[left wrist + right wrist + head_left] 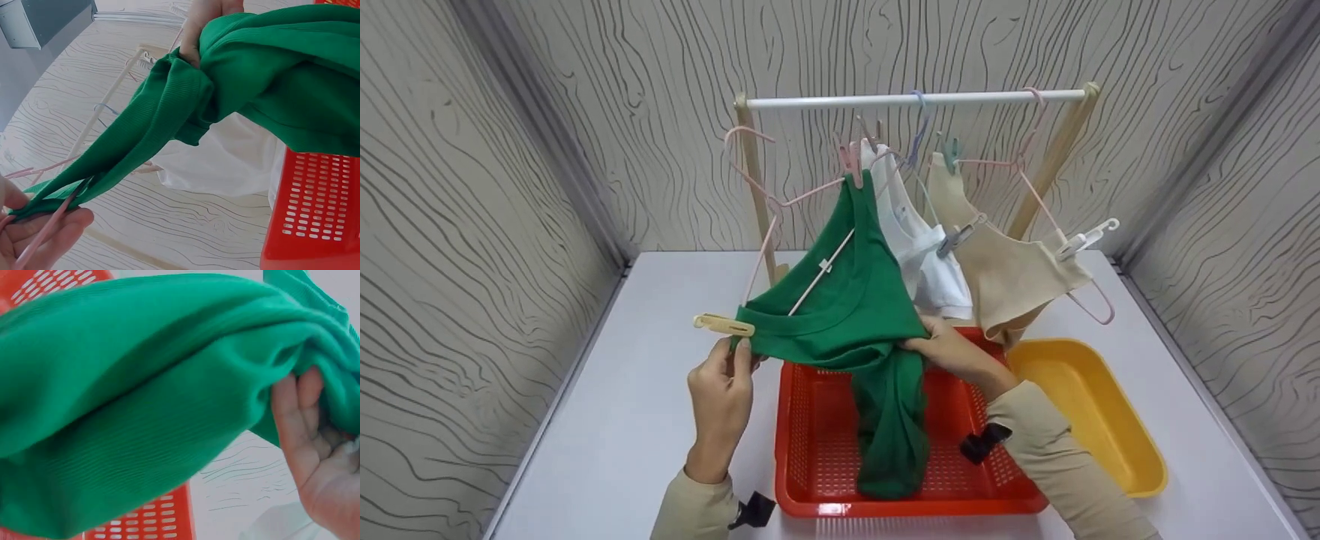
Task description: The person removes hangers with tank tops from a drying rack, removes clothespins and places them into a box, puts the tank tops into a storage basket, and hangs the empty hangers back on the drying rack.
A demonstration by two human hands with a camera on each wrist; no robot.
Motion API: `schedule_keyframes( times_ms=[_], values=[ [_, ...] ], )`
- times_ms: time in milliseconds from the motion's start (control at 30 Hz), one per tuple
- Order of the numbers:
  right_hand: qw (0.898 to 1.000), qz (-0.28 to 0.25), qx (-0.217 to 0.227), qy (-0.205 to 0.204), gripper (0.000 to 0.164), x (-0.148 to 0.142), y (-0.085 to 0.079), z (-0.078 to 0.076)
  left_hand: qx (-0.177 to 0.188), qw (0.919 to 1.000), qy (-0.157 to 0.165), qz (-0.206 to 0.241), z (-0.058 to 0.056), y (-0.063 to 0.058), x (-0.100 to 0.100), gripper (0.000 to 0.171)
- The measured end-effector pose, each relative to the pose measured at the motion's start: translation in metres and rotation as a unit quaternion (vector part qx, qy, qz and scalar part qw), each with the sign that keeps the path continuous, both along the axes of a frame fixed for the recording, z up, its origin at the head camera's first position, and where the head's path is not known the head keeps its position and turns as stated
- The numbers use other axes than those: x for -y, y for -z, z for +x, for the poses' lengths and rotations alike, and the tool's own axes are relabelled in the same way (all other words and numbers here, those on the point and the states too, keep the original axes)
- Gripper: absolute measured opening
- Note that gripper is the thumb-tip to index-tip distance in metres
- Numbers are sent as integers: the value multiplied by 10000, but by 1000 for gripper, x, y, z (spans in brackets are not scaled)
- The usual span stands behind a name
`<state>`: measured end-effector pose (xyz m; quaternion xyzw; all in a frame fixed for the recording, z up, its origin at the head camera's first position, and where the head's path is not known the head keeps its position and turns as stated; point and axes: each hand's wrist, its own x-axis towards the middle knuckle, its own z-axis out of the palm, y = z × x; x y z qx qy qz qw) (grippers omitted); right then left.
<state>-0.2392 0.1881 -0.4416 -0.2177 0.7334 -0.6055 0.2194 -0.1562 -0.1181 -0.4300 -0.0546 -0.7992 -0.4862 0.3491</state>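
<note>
A green tank top (877,277) hangs on a pink hanger (814,193) whose hook appears below the rail's left end. A pink clothespin (852,163) clips one strap; at the other sits a pale yellow clothespin (725,325). Just under that yellow clothespin, my left hand (721,390) pinches the strap together with the hanger's end, as the left wrist view shows. My right hand (956,351) grips the top's far side, its fingertips partly tucked into the folds (287,365). The lower part of the cloth droops over the red basket (810,506).
A white rail (877,101) on wooden posts stands behind. From it hang a white garment (911,232) and a beige one (1005,270), clipped to hangers. A yellow tray (1110,420) lies right of the basket. Patterned walls enclose the white table (615,420).
</note>
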Motion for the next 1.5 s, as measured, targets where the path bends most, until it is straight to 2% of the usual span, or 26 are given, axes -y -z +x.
schedule_keyframes(
  times_ms=[200, 300, 400, 600, 1033, 1200, 1500],
  values=[
    [9966, 641, -509, -40, 36, 4, 7, 0, 23, 10000, 26, -44, 0, 9, 8, 13],
    [9942, 908, -584, -11, 38, 7, 12, 1, -3, 10000, 64, -45, 1, 12, 11, 12],
    [9936, 1065, -382, -59, 38, 9, 20, 3, 6, 9999, 112, -51, 1, 15, 13, 12],
    [9927, 1208, 28, -51, 19, 9, 35, 8, 73, 9996, 230, -154, 2, 24, 18, 12],
    [9930, 1158, 198, -99, 22, 2, 37, 15, 75, 9987, 463, -181, 4, 43, 25, 12],
    [9942, 1061, 160, -92, 26, -1, 37, 18, -80, 9985, 499, -193, 4, 49, 28, 12],
    [9953, 954, 54, -128, 30, -8, 35, 24, -462, 9948, 846, -324, 4, 55, 41, 21]
  ],
)
